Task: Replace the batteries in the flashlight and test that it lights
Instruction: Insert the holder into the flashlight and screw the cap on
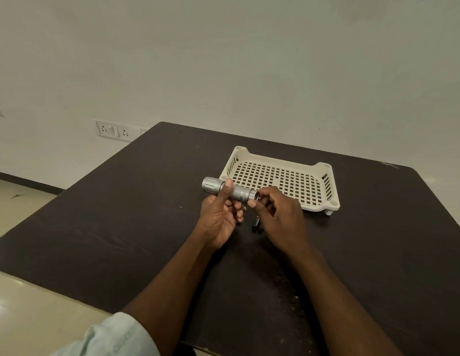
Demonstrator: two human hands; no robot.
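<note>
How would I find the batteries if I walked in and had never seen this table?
Look at the dark table and find the cream tray with holes. Just in front of it, two hands hold a silver flashlight. The batteries lie on the table below the right hand: small, black, partly hidden.

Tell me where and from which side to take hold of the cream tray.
Grip the tray by its right side wall, coming from the right and above. That slotted wall stands upright with a rim to pinch, and it is the side away from both hands and the flashlight, which crowd its near left corner. A corner post would likely serve too.
</note>
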